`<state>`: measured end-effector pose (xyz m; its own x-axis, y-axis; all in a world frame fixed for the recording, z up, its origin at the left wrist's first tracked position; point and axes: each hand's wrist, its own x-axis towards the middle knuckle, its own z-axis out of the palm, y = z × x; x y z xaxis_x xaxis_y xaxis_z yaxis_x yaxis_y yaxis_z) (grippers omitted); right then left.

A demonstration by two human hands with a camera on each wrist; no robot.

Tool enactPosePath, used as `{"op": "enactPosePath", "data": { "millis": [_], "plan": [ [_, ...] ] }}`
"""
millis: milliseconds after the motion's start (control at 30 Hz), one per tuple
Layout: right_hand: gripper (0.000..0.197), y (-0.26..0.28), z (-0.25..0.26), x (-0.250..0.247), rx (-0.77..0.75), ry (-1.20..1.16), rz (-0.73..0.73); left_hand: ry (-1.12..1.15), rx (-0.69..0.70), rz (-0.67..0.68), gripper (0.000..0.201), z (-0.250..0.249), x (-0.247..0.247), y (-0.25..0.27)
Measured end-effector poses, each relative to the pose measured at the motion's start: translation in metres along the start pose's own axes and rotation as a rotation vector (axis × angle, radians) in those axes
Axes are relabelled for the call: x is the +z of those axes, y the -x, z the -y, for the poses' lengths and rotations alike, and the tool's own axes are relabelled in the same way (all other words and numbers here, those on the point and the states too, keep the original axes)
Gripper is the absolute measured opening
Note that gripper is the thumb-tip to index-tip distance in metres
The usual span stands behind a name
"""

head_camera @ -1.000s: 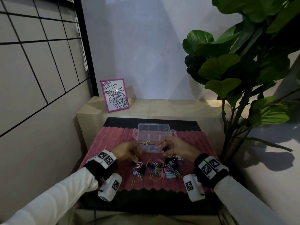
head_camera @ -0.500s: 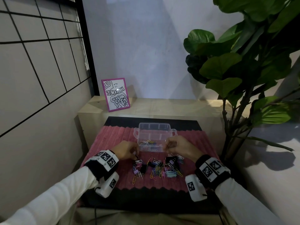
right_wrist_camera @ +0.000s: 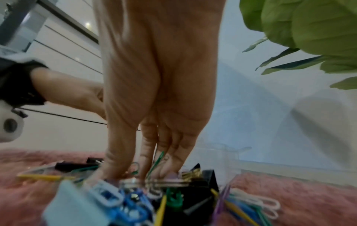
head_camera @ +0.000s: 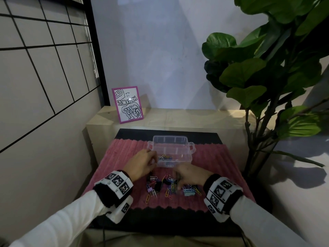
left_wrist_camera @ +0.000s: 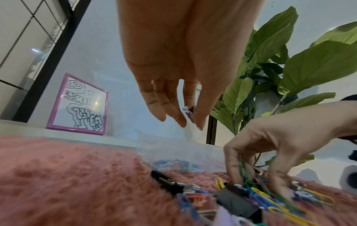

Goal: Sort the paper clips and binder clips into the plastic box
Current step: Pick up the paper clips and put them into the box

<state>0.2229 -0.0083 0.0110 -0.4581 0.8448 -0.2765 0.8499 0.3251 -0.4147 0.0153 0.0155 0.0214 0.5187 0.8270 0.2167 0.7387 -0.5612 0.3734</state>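
Observation:
A clear plastic box (head_camera: 178,139) stands on the pink mat and holds a few paper clips (head_camera: 164,156) in a front compartment. A mixed pile of coloured paper clips and binder clips (head_camera: 167,188) lies in front of it. My left hand (head_camera: 154,160) hovers at the box's front left corner and pinches a small pale clip (left_wrist_camera: 188,113) between thumb and fingers. My right hand (head_camera: 179,182) reaches down into the pile, where its fingertips (right_wrist_camera: 115,172) pinch a green paper clip (right_wrist_camera: 157,160). A light blue binder clip (head_camera: 189,193) lies just right of that hand.
The pink ribbed mat (head_camera: 115,166) lies on a black base. Behind the box runs a pale wooden ledge (head_camera: 178,118) with a purple-framed drawing (head_camera: 127,104). A large leafy plant (head_camera: 267,77) fills the right side. A tiled wall closes the left.
My right hand has come back from the box's front edge down onto the pile. My left hand's fingertips have lifted from the pile to the box's corner with a clip.

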Motion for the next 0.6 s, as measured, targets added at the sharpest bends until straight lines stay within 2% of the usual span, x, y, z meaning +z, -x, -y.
{"op": "enactPosePath", "data": {
  "millis": [67, 133, 300, 400, 500, 600],
  "plan": [
    [0.02, -0.002, 0.001, -0.001, -0.025, -0.039, -0.045, 0.069, 0.048, 0.003, 0.009, -0.009, 0.004, 0.001],
    [0.014, -0.002, 0.0, -0.005, -0.023, -0.132, -0.089, 0.091, 0.072, 0.067, 0.011, -0.014, 0.011, 0.003],
    [0.014, 0.004, -0.009, -0.019, -0.005, -0.336, -0.212, 0.07, 0.083, 0.217, 0.015, -0.014, 0.03, 0.005],
    [0.015, 0.01, -0.015, -0.024, 0.004, -0.463, -0.245, 0.112, 0.039, 0.262, 0.035, -0.016, 0.032, 0.006],
    [0.012, 0.008, -0.022, -0.026, 0.01, -0.562, -0.268, 0.254, -0.012, 0.25, 0.059, -0.02, 0.031, 0.007],
    [0.014, 0.004, -0.025, -0.027, 0.029, -0.718, -0.301, 0.312, -0.028, 0.19, 0.058, -0.02, 0.031, 0.011]
  ]
}}
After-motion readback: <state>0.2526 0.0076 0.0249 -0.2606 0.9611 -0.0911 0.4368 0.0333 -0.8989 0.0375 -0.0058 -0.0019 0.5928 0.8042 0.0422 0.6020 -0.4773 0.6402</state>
